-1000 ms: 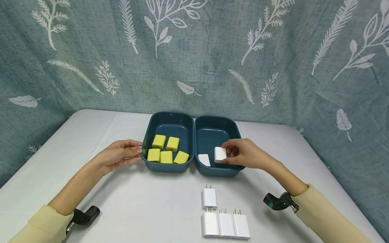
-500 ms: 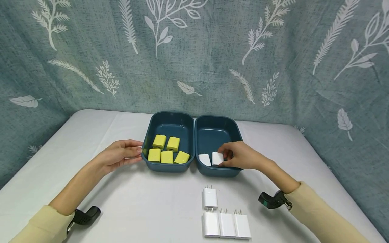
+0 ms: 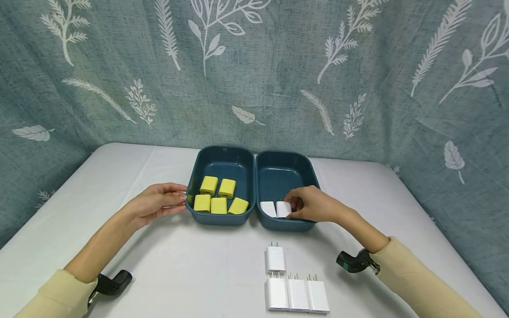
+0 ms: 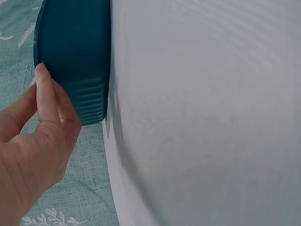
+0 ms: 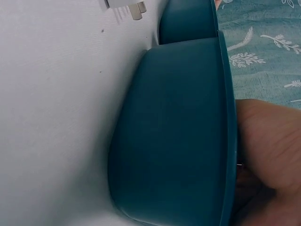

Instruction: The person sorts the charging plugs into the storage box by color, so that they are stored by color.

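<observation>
Two dark blue bins stand side by side in the head view. My left hand (image 3: 159, 204) touches the outer side of the left bin (image 3: 220, 219) near its rim, fingers nearly straight; the left wrist view shows its fingertips against the bin wall (image 4: 75, 42). Inside that bin lie several yellow charger plugs (image 3: 218, 206). My right hand (image 3: 314, 204) reaches into the right bin (image 3: 284, 225) and pinches a white charger plug (image 3: 283, 209) at the bottom. Beside it lies another white charger plug (image 3: 267, 208). In the right wrist view, the bin wall (image 5: 174, 136) hides the fingertips.
Several white charger plugs (image 3: 296, 295) lie on the white table (image 3: 191, 274) in front of the bins, prongs pointing away from me. A patterned green cloth (image 3: 278, 110) hangs behind the table.
My right hand has lowered the white charger plug and shifted it left, beside the other one in the right bin. The left hand stays at the left bin's side.
</observation>
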The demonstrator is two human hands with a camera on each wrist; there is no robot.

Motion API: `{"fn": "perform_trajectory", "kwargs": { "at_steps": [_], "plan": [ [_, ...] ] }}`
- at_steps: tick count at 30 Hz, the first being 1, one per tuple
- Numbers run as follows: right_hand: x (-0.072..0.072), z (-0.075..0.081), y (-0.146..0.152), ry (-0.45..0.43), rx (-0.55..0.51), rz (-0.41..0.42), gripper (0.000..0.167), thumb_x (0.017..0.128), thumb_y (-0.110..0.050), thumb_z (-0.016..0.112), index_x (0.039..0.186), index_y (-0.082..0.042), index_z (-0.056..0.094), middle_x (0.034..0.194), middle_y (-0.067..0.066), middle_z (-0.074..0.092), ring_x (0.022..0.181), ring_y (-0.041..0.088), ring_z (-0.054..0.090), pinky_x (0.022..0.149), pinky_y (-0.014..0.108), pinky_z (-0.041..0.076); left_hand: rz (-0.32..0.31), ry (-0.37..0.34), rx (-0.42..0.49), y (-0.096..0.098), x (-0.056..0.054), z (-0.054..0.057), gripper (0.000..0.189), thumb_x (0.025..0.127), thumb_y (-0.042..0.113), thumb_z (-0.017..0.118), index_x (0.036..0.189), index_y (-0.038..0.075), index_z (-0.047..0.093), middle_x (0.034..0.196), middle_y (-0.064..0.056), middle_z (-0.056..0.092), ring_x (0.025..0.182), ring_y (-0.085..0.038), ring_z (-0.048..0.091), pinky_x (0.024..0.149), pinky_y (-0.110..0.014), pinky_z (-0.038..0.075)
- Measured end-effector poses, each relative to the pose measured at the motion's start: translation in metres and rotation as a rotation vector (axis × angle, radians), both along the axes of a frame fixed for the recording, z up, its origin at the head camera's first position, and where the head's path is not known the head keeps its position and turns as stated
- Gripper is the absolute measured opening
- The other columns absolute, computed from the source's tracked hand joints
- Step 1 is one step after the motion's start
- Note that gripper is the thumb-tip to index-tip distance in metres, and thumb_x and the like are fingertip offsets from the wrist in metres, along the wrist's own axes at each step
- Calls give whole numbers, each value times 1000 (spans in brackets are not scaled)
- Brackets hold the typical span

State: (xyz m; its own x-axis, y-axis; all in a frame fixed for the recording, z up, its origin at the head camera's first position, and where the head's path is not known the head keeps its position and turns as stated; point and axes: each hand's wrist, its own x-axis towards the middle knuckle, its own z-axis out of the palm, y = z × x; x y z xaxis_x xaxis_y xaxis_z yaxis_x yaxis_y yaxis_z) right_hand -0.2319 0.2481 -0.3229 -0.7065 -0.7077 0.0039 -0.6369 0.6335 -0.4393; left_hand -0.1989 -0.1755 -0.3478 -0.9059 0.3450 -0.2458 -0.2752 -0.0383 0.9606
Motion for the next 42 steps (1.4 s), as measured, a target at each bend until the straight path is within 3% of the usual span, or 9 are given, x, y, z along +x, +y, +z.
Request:
{"fn": "perform_trajectory", "kwargs": {
  "at_steps": [9, 22, 34, 42],
  "plan": [
    [0, -2, -2, -15, 3, -2, 36, 84, -15, 81, 112, 3, 68, 82, -2, 63, 72, 8, 58, 63, 25, 54, 4, -2, -10, 0, 0, 0, 47, 100, 0, 54, 141, -13, 34, 103, -7, 59, 94, -15, 68, 94, -32, 55],
    [12, 14, -3, -8, -60, -70, 42, 86, -22, 80, 117, 2, 66, 90, 0, 66, 80, 11, 60, 67, 28, 56, 6, -2, -22, 0, 1, 2, 47, 100, 0, 54, 141, -13, 35, 103, -8, 59, 94, -15, 68, 96, -34, 54],
    [35, 23, -1, 39, -163, -127, 38, 86, -20, 80, 118, -4, 67, 89, -5, 63, 75, 10, 59, 63, 26, 55, -1, 0, -10, 1, 1, 1, 48, 100, 1, 55, 141, -13, 34, 105, -7, 59, 94, -15, 68, 95, -32, 55],
    [56, 18, 0, 71, -282, -140, 39, 84, -19, 82, 119, -8, 67, 88, -6, 61, 72, 10, 60, 63, 26, 56, 2, 1, -19, 0, 0, -1, 47, 101, 1, 54, 142, -13, 34, 105, -8, 59, 95, -15, 68, 95, -33, 54]
  ]
}}
